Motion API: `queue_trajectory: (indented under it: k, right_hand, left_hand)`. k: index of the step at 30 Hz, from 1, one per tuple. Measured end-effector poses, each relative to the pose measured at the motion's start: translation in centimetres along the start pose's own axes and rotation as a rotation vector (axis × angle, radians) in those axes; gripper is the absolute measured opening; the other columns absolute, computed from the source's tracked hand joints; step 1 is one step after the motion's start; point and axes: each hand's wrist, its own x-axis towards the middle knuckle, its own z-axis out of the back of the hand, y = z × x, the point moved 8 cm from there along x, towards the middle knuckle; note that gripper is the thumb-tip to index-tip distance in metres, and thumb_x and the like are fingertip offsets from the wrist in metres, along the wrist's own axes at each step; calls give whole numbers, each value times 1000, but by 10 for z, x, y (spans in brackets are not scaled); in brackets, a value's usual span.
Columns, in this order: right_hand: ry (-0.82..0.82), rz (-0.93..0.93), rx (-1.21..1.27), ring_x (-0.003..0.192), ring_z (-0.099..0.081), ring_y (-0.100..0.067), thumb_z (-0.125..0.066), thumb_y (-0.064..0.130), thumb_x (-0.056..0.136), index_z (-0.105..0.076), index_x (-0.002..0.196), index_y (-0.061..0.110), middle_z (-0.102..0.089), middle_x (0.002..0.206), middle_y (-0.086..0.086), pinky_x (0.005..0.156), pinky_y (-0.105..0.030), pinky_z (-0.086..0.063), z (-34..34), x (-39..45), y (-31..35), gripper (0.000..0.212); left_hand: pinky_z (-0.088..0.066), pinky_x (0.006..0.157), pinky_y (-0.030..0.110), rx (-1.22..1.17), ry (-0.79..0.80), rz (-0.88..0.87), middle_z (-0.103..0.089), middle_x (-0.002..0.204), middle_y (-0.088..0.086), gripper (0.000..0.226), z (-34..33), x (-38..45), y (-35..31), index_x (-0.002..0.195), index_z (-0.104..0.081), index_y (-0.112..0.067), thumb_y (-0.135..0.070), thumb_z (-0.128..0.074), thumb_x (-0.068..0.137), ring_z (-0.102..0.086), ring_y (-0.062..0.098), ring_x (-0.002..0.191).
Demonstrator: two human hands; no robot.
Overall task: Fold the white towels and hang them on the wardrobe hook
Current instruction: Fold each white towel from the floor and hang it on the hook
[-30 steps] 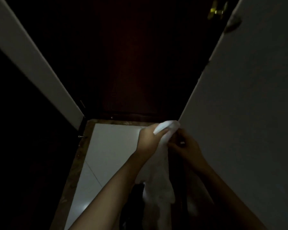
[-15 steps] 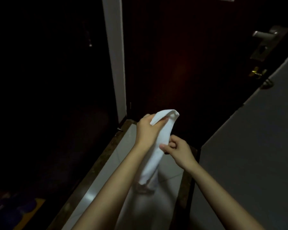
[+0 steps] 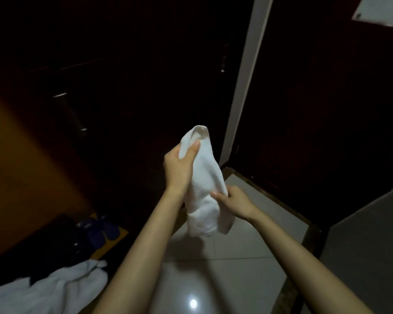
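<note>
Dark doors (image 3: 127, 91) ahead — both hands' grip holds folded towel (image 3: 205, 184); slippers (image 3: 100, 232), white cloth (image 3: 48, 291) lower left.

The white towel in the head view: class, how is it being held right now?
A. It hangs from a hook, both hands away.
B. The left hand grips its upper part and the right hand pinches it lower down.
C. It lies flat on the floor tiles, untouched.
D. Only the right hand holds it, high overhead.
B: the left hand grips the white towel near its top, while the right hand pinches its lower edge.
</note>
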Motion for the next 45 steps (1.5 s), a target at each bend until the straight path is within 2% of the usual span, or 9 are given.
queue_trajectory:
  k: [6, 11, 20, 26, 31, 35, 37, 40, 45]
  right_hand:
    - [-3, 156, 61, 59, -53, -2, -56, 22, 87, -59, 62, 18, -59, 58, 9, 56, -25, -42, -74, 6, 95, 26]
    - [76, 232, 121, 51, -48, -5, -59, 25, 83, -57, 58, 15, -52, 53, 6, 47, -17, -38, -130, 1, 171, 27]
    - [498, 183, 145, 72, -63, -22, -55, 10, 90, -66, 98, -1, -67, 84, -15, 67, -32, -49, -233, -24, 251, 18]
    - [396, -73, 582, 97, -63, -21, -59, 7, 89, -56, 125, 18, -61, 114, -8, 69, -28, -53, -263, -37, 225, 39]
    - [261, -183, 740, 100, -63, -25, -60, 4, 89, -52, 131, 24, -55, 122, -8, 68, -31, -55, -278, -57, 189, 47]
    - [148, -216, 723, 96, -64, -28, -61, 6, 88, -48, 124, 10, -58, 115, -16, 74, -39, -56, -280, -59, 182, 38]
    - [123, -221, 722, 92, -64, -27, -60, 7, 89, -46, 120, 9, -60, 107, -17, 80, -42, -55, -278, -58, 181, 33]
    - [125, -164, 713, 73, -65, -16, -59, 8, 90, -52, 96, 9, -61, 84, -11, 68, -34, -55, -274, -62, 187, 9]
    - [57, -53, 641, 50, -48, -9, -61, 8, 88, -38, 58, 15, -43, 52, -2, 58, -28, -48, -267, -77, 191, 38]
  left_hand:
    - [-54, 76, 35, 12, -280, 12, -70, 85, 2, 6, 149, -13, -10, 86, -67, -22, -27, -63, 87, -68, 17, 86]
    - [-51, 72, 21, 72, -468, 37, -67, 79, -15, 15, 258, -39, -14, 80, -65, -33, -22, -62, 88, -62, -2, 80]
    - [-32, 57, 27, 151, -800, 116, -46, 64, 9, 33, 392, -109, -6, 66, -55, -7, -30, -60, 89, -41, 16, 63]
    - [-36, 69, 26, 178, -986, 215, -57, 76, -1, 28, 411, -166, 24, 79, -65, -8, -34, -59, 90, -49, 11, 73]
    - [-36, 90, 24, 230, -826, 283, -50, 130, -3, 34, 394, -179, 53, 131, -52, -17, -18, -48, 97, -46, 14, 118]
    - [-29, 93, 17, 358, -769, 185, -4, 113, -59, 49, 390, -179, 38, 143, -32, -36, -19, -46, 98, -25, -11, 113]
    - [-32, 92, 4, 322, -659, 86, -18, 111, -66, 44, 384, -175, 29, 134, -42, -38, -13, -45, 98, -30, -30, 108]
    - [-40, 79, -1, 207, -533, 9, -60, 110, -30, 39, 375, -174, 21, 108, -62, -33, -1, -45, 95, -52, -20, 103]
    - [-43, 71, 1, 197, -562, 74, -69, 84, -28, 56, 364, -177, 25, 68, -73, -40, 6, -51, 89, -59, -15, 90]
